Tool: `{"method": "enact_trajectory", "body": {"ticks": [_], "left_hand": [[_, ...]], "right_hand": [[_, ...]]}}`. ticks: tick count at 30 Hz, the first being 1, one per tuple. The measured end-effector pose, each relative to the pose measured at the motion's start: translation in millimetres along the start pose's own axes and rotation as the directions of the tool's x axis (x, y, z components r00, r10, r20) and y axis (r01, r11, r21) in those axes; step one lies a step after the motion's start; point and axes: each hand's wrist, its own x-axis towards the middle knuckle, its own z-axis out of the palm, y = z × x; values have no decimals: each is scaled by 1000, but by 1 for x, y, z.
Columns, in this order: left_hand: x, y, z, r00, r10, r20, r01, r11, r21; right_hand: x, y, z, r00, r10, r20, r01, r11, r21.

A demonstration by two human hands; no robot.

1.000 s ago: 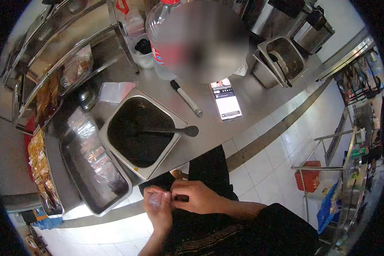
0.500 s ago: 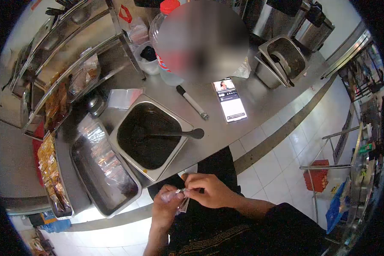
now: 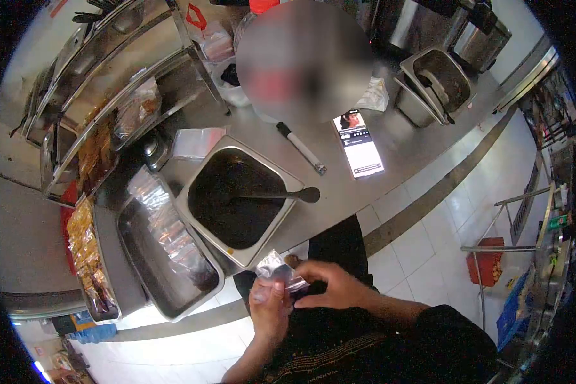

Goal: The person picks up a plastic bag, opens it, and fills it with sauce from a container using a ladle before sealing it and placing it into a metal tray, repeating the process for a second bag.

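Close to my body, my left hand (image 3: 269,310) is closed round a small clear plastic bag (image 3: 274,264), its thumb lying across the front. My right hand (image 3: 336,288) pinches the right side of the same bag between thumb and fingers. Just beyond both hands stands a square steel pan (image 3: 237,257) with dark contents, and a dark-handled spoon (image 3: 288,194) leans over its rim. Left of it, a shallow steel tray (image 3: 134,259) holds an overlapping row of flat clear bags (image 3: 169,237).
A lit phone (image 3: 360,146) and a marker (image 3: 302,148) lie on the steel counter (image 3: 339,198). Behind the pan is a stack of bags (image 3: 197,142). A narrow tray of yellowish packets (image 3: 86,246) stands far left. Nested steel pans (image 3: 429,89) sit at back right.
The bag is now spread and raised above my left hand, where before it was bunched between my fingers. My right hand has shifted slightly right. The whole view has shifted a little.
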Motion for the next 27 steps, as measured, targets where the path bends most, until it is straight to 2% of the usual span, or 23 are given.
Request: {"method": "enact_trajectory", "body": {"ticks": [1,4,6,8,11,12,13,14,15,16,17,19,20,21,24,27], "left_hand": [[0,-2,8,1000,21,-2,-22,997,-69],[-5,-10,24,999,37,-20,-40,977,-211],[-4,-11,32,999,23,-46,-35,963,-268],[-3,-13,27,999,32,-8,-33,970,-240],[-5,-19,7,1000,2,-20,-4,995,-101],[-5,-19,3,999,-13,-38,12,999,-40],[-8,-17,3,987,-21,-161,35,996,82],[-14,-15,1,984,-11,-178,37,989,142],[-22,-15,-4,981,0,-194,40,978,204],[-31,-17,-11,978,10,-210,47,963,266],[-39,-23,-21,989,86,-124,-38,938,344],[-39,-6,-10,983,130,-126,-47,857,514],[-39,0,-7,980,155,-123,-53,804,592],[-29,-7,-8,922,385,-42,-277,731,624],[-31,-7,-9,956,291,-24,-231,805,547],[-27,-7,-21,976,172,-132,-83,861,502]], "right_hand": [[-1,6,9,988,-110,-112,101,992,-81],[-8,15,26,970,3,-245,21,995,94],[-9,11,27,953,33,-302,-13,998,68],[-10,9,26,941,77,-329,-57,996,69],[-7,6,19,936,-31,-351,39,999,16],[-5,4,12,946,6,-324,1,1000,23],[-4,1,2,954,45,-296,-37,999,30],[-3,-2,-8,960,84,-268,-77,996,36],[-1,-12,-20,983,61,-175,-79,992,-99],[-1,-14,-19,994,53,-95,-66,989,-134],[-2,-14,-17,999,52,-16,-54,985,-165],[-2,-15,-7,992,58,113,-34,979,-200],[-1,-16,2,991,78,104,-50,968,-247],[0,-16,10,991,96,96,-64,954,-294],[3,-14,27,994,92,63,-61,923,-379],[7,-12,33,992,102,74,-64,914,-402]]}}
